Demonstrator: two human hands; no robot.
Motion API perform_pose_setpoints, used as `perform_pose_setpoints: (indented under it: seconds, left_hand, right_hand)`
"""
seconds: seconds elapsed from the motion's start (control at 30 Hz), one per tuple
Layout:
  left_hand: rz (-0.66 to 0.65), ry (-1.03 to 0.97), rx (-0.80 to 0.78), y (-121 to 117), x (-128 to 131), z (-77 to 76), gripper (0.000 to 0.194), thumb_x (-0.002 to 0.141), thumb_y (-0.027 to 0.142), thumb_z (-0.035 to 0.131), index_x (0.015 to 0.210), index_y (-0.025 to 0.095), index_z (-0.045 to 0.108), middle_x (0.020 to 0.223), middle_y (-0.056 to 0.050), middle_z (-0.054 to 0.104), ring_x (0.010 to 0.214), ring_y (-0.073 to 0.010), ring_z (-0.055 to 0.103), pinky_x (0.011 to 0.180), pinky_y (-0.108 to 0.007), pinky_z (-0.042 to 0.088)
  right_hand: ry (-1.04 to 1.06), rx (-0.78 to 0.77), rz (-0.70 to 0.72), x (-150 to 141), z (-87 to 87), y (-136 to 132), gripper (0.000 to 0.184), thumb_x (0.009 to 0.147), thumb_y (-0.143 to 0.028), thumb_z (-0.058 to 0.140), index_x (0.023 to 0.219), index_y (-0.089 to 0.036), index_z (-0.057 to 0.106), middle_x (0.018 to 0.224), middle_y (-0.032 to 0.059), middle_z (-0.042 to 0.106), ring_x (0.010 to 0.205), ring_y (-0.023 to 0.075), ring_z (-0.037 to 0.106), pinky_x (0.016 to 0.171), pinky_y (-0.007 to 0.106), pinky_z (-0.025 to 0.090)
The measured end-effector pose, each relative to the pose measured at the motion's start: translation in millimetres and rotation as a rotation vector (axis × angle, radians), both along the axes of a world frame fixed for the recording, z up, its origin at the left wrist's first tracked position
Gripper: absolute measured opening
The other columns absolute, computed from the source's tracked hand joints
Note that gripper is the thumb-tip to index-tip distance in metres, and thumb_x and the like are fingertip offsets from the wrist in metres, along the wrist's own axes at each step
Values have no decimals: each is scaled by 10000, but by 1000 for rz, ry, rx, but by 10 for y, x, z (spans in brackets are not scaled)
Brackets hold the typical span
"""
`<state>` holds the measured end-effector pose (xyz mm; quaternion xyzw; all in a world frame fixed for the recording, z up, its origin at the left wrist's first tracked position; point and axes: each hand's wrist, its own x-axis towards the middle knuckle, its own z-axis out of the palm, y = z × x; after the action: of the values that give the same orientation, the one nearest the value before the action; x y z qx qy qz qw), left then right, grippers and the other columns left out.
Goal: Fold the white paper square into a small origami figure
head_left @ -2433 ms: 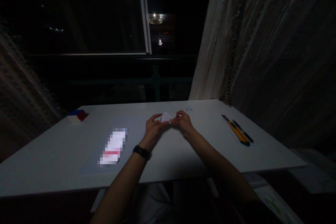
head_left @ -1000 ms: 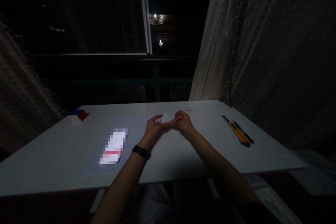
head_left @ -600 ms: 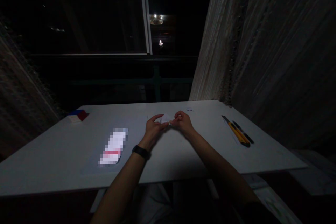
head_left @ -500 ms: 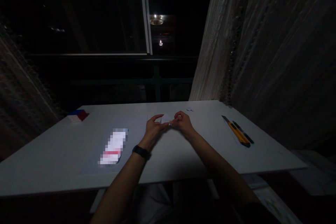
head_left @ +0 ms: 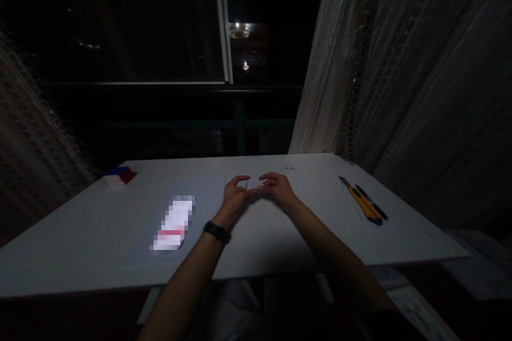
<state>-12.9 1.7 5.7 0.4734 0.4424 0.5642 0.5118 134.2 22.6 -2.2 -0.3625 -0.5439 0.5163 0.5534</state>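
Observation:
A small piece of folded white paper (head_left: pixel 253 183) is held up between both hands over the middle of the white table (head_left: pixel 264 245). My left hand (head_left: pixel 235 194), with a dark band on its wrist, grips the paper's left side between thumb and fingers. On the other side my right hand (head_left: pixel 278 187) pinches the paper, fingers curled over its right edge. The fingers partly cover the paper, and its exact folds are too dim to make out.
At the left lies a brightly lit phone (head_left: pixel 174 226), its screen blurred out, on a pale sheet (head_left: pixel 208 192). A colored cube (head_left: pixel 119 176) sits back left. A yellow utility knife (head_left: pixel 365 203) and a black pen (head_left: pixel 372 202) lie right. Small scraps (head_left: pixel 290 168) lie behind my hands.
My right hand's fingers have shifted over the paper's right edge, and the paper looks more compact and upright between the hands. The things on the table have stayed put.

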Motion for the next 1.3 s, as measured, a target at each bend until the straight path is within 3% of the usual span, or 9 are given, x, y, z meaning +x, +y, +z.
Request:
perform_pose_setpoints:
  seconds: [0.13,0.3,0.63,0.97,1.1,1.3]
  left_hand:
    - [-24,-25,-24,7,8,-6,655,437,189,802,1029,107,532,534,-21,618,454,-137,567,485,-239,438]
    - [18,41,-11,59,-12,-38,606,397,195,817,945,93,579,471,4,571,422,-112,520,449,-209,387]
    - [-3,83,4,48,-39,-36,599,381,157,779,947,108,591,428,36,548,404,-112,508,426,-192,364]
    - [-86,39,-48,6,-11,37,562,414,169,792,925,100,567,504,-9,610,457,-138,560,482,-238,424]
    - [-42,-20,-42,14,-15,32,572,403,155,800,925,92,575,544,-28,633,480,-128,563,509,-240,429]
    - [3,-36,6,38,-12,5,551,436,181,799,935,95,583,590,-44,655,524,-137,588,559,-257,448]
  right_hand:
    - [-18,27,-50,-6,-16,33,348,429,-260,777,714,-153,609,474,-41,573,427,99,509,468,232,396]
    - [-14,27,-81,-7,-35,61,365,423,-281,777,709,-168,581,427,-68,529,385,82,452,425,213,356]
    - [-60,-63,74,80,-77,85,469,394,-226,788,813,-160,587,507,-55,575,449,111,541,459,222,403]
    - [-49,-44,-9,59,-92,119,416,397,-207,764,751,-175,547,433,-90,512,370,80,454,404,201,357]
    - [-9,-42,-42,69,-87,126,412,417,-228,759,763,-178,541,457,-91,510,393,82,471,435,211,379]
    - [-17,-89,25,83,-53,97,532,388,-232,782,858,-176,538,475,-102,492,421,82,479,460,214,386]
